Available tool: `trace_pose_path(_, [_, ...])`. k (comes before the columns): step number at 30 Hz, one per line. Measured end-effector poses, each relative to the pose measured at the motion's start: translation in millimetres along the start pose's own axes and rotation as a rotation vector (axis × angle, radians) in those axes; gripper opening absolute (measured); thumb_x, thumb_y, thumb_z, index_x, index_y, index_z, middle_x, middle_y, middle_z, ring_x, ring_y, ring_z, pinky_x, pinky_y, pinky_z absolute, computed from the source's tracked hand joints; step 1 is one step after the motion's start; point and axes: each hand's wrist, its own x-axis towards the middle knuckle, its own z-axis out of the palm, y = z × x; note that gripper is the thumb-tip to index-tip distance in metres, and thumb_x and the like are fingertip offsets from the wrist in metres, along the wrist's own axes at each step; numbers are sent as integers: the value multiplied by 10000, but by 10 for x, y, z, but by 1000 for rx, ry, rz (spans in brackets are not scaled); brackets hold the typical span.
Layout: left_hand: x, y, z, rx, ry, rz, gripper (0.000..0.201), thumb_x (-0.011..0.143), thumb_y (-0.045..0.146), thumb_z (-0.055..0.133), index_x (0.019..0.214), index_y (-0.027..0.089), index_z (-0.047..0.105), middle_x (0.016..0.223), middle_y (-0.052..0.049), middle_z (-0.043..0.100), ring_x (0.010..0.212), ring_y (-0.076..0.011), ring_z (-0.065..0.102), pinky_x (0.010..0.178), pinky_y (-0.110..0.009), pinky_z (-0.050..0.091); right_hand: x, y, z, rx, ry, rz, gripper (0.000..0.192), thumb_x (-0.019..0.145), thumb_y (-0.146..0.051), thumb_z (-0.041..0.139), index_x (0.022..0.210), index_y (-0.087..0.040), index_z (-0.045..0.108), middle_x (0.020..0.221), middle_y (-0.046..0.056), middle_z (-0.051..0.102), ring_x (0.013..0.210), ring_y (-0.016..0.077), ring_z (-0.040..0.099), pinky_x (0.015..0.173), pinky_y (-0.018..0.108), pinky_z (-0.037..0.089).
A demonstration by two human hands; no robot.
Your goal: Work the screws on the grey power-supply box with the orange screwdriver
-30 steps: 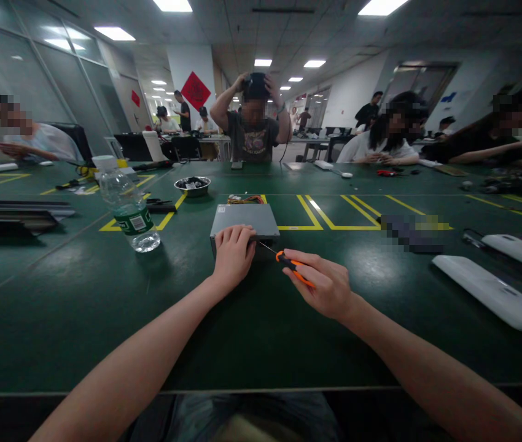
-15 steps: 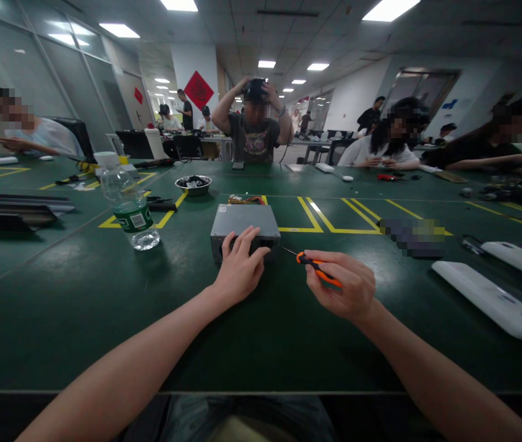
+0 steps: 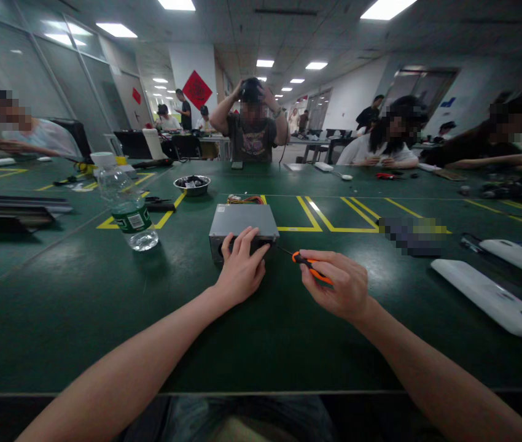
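Fingers (image 3: 244, 240) of the left hand (image 3: 241, 273) are spread apart, draped over the front edge of the metal box (image 3: 245, 220) from its six o'clock side. Fingers of the right hand (image 3: 338, 283) are clamped round the orange-and-black handle of the screwdriver (image 3: 304, 261), which comes at the box from four o'clock. The box sits on the bench (image 3: 261, 359), straight ahead at twelve o'clock from the person, with loose wires (image 3: 254, 199) behind it. The bottle (image 3: 134, 215) stands at nine o'clock from the box and the bowl (image 3: 191, 192) at ten.

Whether the thin shaft touches the front corner, I cannot tell. As I judge it, a sideways push at that slant could make the tip skid along the metal and jab the nearby left fingers; the same push could turn the box, since spread fingers give only a light hold.

A second earlier, the left fingers lay closer together and the tip pointed at the front face just beside them. Now they fan out, and the tip is out by the right corner. The box keeps its place.
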Motion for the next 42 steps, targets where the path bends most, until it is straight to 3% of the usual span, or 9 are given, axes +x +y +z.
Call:
trace_pose_path(7, [-6,1,20,-2,-9,-12,361,793,191,484,1148,212,550,1360,-129,341,1306,-274,238,1047,-517,125,-3,13,18,-5,-7,-7,152,736,-130,588,834,-202,498,882,48,689,737,131,645,632,240,513])
trace_pose_path(11, [-2,9,8,-5,-17,-16,360,786,182,485,1138,210,557,1353,-132,345,1303,-274,245,1051,-511,119,-45,9,22,-53,-77,5,94,751,-148,578,811,-204,533,920,43,682,767,122,637,673,244,514])
trace_pose_path(18, [11,21,13,-19,-2,-34,370,757,146,493,1111,217,572,1339,-119,365,1295,-273,254,1051,-514,116,-60,-165,48,-67,-97,-213,163,759,-113,563,874,-227,546,1026,62,633,979,168,591,791,314,506])
trace_pose_path(21, [13,20,17,-14,-1,-39,386,742,124,489,1105,222,574,1333,-114,371,1292,-267,260,1052,-506,120,-25,-301,51,-67,-170,-255,176,781,-143,550,932,-232,541,1062,77,620,1048,201,562,820,355,494])
trace_pose_path(27, [16,13,21,-7,-20,-43,404,725,125,500,1110,225,569,1338,-118,362,1295,-269,253,1052,-506,116,23,-463,-8,-122,-243,-215,281,816,-128,506,1087,-204,511,1095,135,623,1066,224,564,798,329,494])
trace_pose_path(34, [16,29,26,-2,-13,-56,419,704,95,490,1097,216,574,1331,-120,372,1290,-265,268,1058,-504,113,2,-373,-48,-214,-181,-109,86,809,-221,574,886,-188,555,979,83,678,822,144,642,675,228,470])
trace_pose_path(37, [10,27,31,-6,-14,-58,408,717,112,492,1104,214,569,1336,-119,368,1292,-269,265,1060,-508,109,15,-368,-58,-179,-190,-65,117,817,-254,552,892,-165,540,952,100,672,768,148,632,650,246,463])
trace_pose_path(42, [6,30,35,-6,-11,-56,401,737,155,506,1130,213,553,1345,-120,354,1298,-268,249,1067,-505,92,50,-481,-72,-102,-283,-58,224,804,-189,457,1006,-130,534,1016,172,619,845,216,607,666,318,478])
